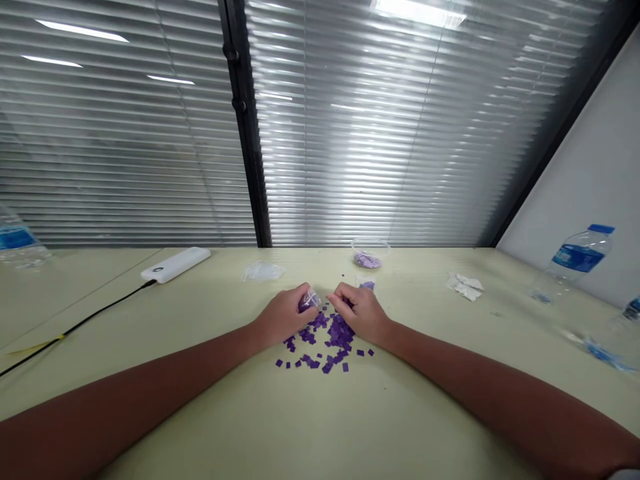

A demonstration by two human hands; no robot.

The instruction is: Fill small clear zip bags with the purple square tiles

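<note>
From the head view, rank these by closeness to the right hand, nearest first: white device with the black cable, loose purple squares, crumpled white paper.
From the right hand:
1. Loose purple squares: right beside it, toward the left.
2. Crumpled white paper: off to its right.
3. White device: far over on the left, beyond the other hand.

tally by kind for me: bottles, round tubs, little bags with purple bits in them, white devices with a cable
Bottles: 3, one at left, two at right
Round tub: 1
Bags with purple bits: 2, one in the left hand, one on the table
White device: 1
Total: 7
</note>
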